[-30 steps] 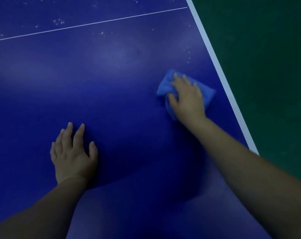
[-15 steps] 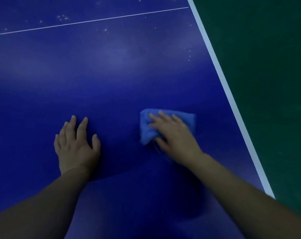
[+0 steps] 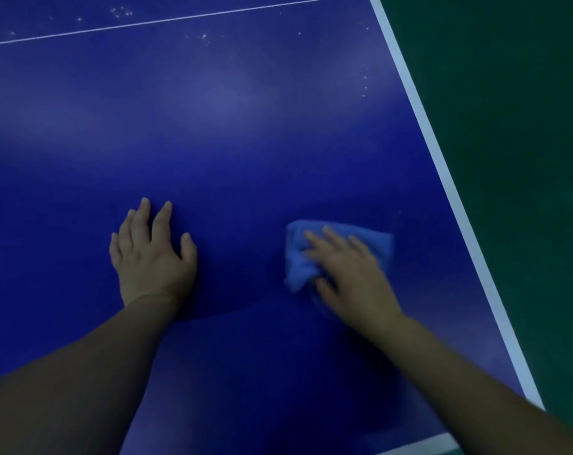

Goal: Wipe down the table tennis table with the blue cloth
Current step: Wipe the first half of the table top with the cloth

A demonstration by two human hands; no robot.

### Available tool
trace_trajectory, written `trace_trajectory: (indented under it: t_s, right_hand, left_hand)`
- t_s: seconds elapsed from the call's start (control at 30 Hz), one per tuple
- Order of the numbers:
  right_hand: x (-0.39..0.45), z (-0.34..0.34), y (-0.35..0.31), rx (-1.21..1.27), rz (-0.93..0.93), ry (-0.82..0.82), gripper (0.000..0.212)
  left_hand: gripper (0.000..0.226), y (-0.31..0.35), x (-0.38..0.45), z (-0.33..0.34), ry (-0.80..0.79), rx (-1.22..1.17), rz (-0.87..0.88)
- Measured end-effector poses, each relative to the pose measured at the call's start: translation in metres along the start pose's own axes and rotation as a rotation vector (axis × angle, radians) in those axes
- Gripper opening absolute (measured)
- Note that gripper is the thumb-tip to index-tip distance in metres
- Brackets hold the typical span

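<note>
The left hand point(image 3: 152, 254) lies flat on the table tennis table point(image 3: 232, 133), fingers spread and pointing away from the person. To its right, apart from it, the right hand point(image 3: 347, 274) lies on top of the cloth point(image 3: 300, 254), which rests on the table and, though blurred, seems bunched under the fingers. The cloth sits between the left hand and the table's right edge line point(image 3: 442, 169). Beyond that edge lies the floor point(image 3: 515, 159). A thin line point(image 3: 167, 20) crosses the table far ahead of both hands, with small specks point(image 3: 121, 11) around it.
</note>
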State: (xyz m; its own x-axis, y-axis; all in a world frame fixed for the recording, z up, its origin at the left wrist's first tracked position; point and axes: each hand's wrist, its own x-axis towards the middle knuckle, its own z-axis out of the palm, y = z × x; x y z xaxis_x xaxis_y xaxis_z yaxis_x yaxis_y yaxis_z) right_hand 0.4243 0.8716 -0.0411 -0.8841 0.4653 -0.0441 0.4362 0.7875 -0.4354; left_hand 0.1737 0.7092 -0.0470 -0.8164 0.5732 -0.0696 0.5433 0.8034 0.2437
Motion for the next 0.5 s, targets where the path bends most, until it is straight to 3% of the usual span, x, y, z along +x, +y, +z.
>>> trace_trajectory:
  t_s: [0.13,0.2,0.37,0.43,0.5]
  right_hand:
    - [0.044,-0.035,0.056,-0.017,0.456,0.218,0.051]
    - [0.069,-0.034,0.048,-0.010,0.527,0.272,0.049]
    - [0.014,0.011,-0.028,-0.043,-0.021,-0.016,0.043]
    - [-0.025,0.008,-0.019,-0.015,-0.066,-0.046,0.040]
    - [-0.039,-0.007,0.012,-0.026,0.032,0.009,0.043]
  left_hand:
    - [0.060,0.002,-0.001,-0.002,-0.011,0.001,-0.002]
    - [0.058,0.003,-0.001,-0.002,-0.016,0.003,-0.008]
    - [0.057,0.003,-0.001,-0.003,-0.009,-0.008,0.000]
    - [0.057,0.002,-0.002,-0.001,-0.002,-0.007,0.006]
    - [0.057,0.001,-0.002,-0.001,0.000,-0.008,0.009]
